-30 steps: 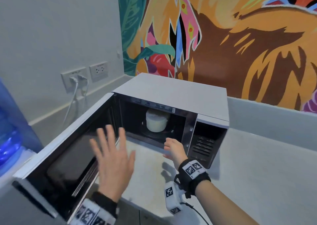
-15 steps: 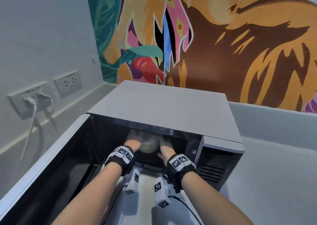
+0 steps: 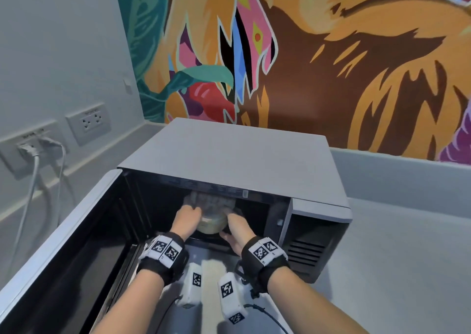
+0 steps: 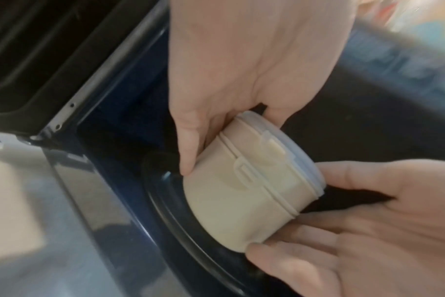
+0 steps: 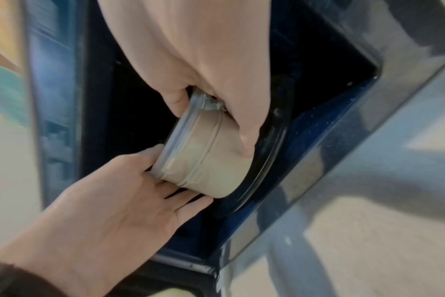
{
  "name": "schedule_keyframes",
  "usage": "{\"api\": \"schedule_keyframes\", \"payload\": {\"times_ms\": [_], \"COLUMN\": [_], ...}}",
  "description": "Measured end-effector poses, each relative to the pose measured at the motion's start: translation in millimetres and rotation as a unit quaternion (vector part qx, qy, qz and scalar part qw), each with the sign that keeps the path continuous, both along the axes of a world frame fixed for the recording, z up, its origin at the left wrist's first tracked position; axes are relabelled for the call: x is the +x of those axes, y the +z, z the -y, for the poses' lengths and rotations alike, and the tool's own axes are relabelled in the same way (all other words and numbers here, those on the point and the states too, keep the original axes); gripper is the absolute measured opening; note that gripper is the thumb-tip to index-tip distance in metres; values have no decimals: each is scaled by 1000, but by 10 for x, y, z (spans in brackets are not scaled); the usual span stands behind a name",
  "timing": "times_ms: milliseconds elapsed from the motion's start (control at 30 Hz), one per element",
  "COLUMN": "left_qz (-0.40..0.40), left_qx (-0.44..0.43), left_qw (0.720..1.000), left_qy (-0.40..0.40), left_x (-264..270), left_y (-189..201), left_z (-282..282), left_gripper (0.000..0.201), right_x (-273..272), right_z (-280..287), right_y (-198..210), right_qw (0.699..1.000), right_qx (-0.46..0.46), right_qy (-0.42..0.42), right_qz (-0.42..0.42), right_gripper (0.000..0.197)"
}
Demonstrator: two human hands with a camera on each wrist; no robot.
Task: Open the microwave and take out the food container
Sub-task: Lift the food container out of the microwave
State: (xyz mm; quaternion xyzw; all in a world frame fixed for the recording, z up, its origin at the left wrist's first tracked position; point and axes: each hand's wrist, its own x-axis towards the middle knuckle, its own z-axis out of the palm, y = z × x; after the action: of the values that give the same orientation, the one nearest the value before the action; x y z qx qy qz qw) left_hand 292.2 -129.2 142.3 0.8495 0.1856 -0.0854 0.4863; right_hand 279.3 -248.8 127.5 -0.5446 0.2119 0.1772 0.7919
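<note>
The grey microwave (image 3: 229,160) stands with its door (image 3: 63,244) swung open to the left. Inside, a round cream food container (image 3: 212,225) with a clear lid is at the glass turntable (image 4: 163,203); whether it is lifted off the turntable I cannot tell. My left hand (image 3: 190,215) grips the container's left side, thumb and fingers curled round it (image 4: 247,191). On the opposite side my right hand (image 3: 235,223) holds it, fingers wrapped under the lid rim (image 5: 206,160). The cavity's top edge hides the far part of the container in the head view.
The open door's dark inner face lies close along my left forearm. The microwave's control panel (image 3: 313,244) is right of the cavity. Grey counter (image 3: 407,270) extends to the right. Wall sockets with plugged cables (image 3: 33,152) are on the left wall.
A second ago both hands were outside, the left open over the door. They have reached into the cavity and taken hold of the container, and still grip it now.
</note>
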Motion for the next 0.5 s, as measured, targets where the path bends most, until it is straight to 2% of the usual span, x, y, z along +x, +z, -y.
{"api": "schedule_keyframes", "payload": {"times_ms": [100, 133, 267, 367, 500], "left_qz": [63, 78, 90, 57, 22], "left_qx": [-22, -36, -76, -98, -97], "left_qw": [998, 996, 993, 994, 994], "left_qy": [11, 13, 23, 0, -46], "left_x": [-414, -592, -1358, -1918, -2443], "left_y": [-4, -20, -159, -321, -486], "left_z": [78, 112, 320, 568, 1081], "left_gripper": [52, 55, 49, 50, 51], "right_x": [-357, -514, -1262, -1791, -2411], "right_z": [94, 152, 433, 713, 1226], "right_y": [65, 83, 85, -78, -282], "right_qw": [999, 998, 994, 993, 996], "right_qx": [-16, -20, -41, -48, -40], "right_qy": [38, 55, 97, 108, 74], "right_qz": [14, 18, 16, 20, -3], "right_gripper": [42, 46, 34, 38, 33]}}
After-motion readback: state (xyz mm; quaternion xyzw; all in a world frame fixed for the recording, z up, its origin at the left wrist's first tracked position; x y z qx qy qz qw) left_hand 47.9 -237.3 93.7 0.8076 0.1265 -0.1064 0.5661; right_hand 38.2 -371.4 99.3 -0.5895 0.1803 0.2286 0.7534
